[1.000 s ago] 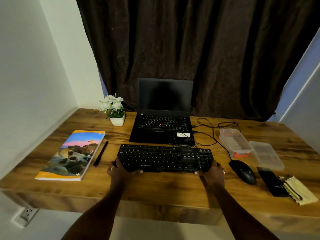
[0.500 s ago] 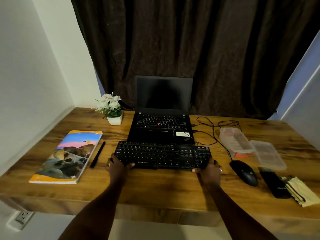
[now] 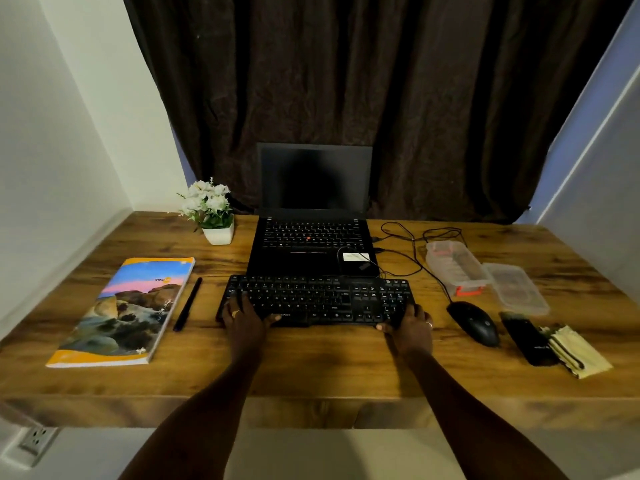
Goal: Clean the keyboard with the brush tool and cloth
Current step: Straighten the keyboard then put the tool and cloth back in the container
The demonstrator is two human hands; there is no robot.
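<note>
Compared with a second ago, the black keyboard [image 3: 317, 299] sits farther from the near table edge, its far edge now just at the front of the open laptop [image 3: 311, 244], and both hands have travelled away with it. The left hand [image 3: 244, 318] has its grip closed over the keyboard's near left corner, fingers spread on the keys and thumb along the front edge. The right hand [image 3: 410, 327] has its grip closed on the near right corner, fingers curled over the number pad end and thumb under the front lip. So the keyboard lies flat on the wooden table [image 3: 311, 368], spanning between the two grips and held at both ends, directly in front of the person. The brush tool [image 3: 528, 337], a dark slim object, lies well to the right of the right hand, beyond the black mouse [image 3: 472, 322], and it touches the folded yellow cloth [image 3: 578, 353] at its right side. Neither of those is in a hand. Far right of the keyboard are two clear plastic containers [image 3: 485, 275] with a cable looping beside them. To the left lie a black pen [image 3: 188, 304] and a colourful book [image 3: 121, 311], with a small potted plant [image 3: 211, 211] at the far left of the laptop.
</note>
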